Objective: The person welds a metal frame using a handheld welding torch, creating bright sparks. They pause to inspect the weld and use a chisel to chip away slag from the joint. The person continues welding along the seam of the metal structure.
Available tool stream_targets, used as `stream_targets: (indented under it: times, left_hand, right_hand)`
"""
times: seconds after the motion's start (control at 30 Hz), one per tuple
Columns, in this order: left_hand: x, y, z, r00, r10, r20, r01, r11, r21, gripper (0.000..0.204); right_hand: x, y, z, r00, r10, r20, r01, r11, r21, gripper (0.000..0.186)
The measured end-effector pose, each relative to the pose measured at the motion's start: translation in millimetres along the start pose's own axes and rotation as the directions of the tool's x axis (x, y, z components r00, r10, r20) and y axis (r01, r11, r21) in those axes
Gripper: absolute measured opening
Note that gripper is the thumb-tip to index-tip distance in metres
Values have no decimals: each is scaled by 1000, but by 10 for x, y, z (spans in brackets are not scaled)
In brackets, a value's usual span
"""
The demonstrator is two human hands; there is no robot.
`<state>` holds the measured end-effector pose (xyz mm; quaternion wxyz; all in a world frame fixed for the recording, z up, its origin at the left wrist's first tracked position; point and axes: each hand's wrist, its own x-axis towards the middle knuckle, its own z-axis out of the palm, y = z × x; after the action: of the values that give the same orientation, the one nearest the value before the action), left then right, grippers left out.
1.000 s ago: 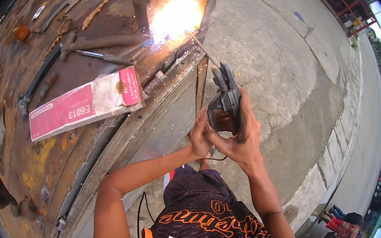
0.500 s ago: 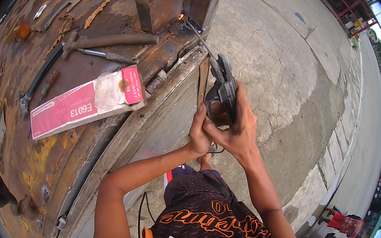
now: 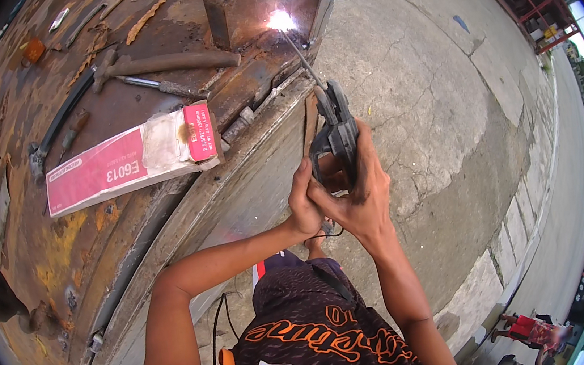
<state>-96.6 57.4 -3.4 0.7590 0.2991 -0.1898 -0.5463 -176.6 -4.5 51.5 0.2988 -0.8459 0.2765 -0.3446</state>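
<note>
My right hand (image 3: 371,187) is wrapped round a black welding electrode holder (image 3: 341,132). Against it, beside the thumb, my left hand (image 3: 304,197) closes in at the holder's lower part; its fingers are mostly hidden. A thin welding rod (image 3: 305,63) runs from the holder's jaws up to the foot of an upright rusty steel piece (image 3: 241,6). There a bright white arc (image 3: 280,20) burns at the rod's tip and hides the joint, with smoke above it.
On the rusty steel table (image 3: 59,247) lie a pink-and-white electrode box (image 3: 98,173), a wooden-handled hammer (image 3: 175,63), a metal-shafted tool (image 3: 162,85) and scraps. Concrete ground (image 3: 429,107) stretches to the right. Another person (image 3: 533,332) is at the lower right.
The small orange glow at the rod's tip has become a bright white arc with smoke. Both hands and the holder have shifted slightly left.
</note>
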Motion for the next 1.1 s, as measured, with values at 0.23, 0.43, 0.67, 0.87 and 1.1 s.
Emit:
stream_targets:
  times: [0.23, 0.43, 0.67, 0.87, 1.1]
  left_hand:
    - [4, 7, -1, 1000, 12, 9, -12, 1000, -12, 89]
    - [-8, -24, -51, 1000, 20, 23, -18, 997, -78, 80]
    - [-17, -21, -53, 1000, 21, 21, -19, 998, -57, 81]
    - [-16, 3, -54, 999, 15, 40, -14, 999, -40, 82]
    - [-17, 9, -51, 1000, 5, 27, -4, 999, -41, 83]
  right_hand:
    - [29, 3, 10, 999, -29, -20, 29, 999, -24, 96]
    - [25, -5, 16, 999, -32, -21, 32, 999, 9, 98]
    - [19, 21, 20, 999, -49, -12, 48, 999, -26, 99]
    - [17, 9, 23, 999, -46, -13, 46, 998, -42, 99]
    - [29, -7, 30, 999, -36, -15, 35, 999, -32, 98]
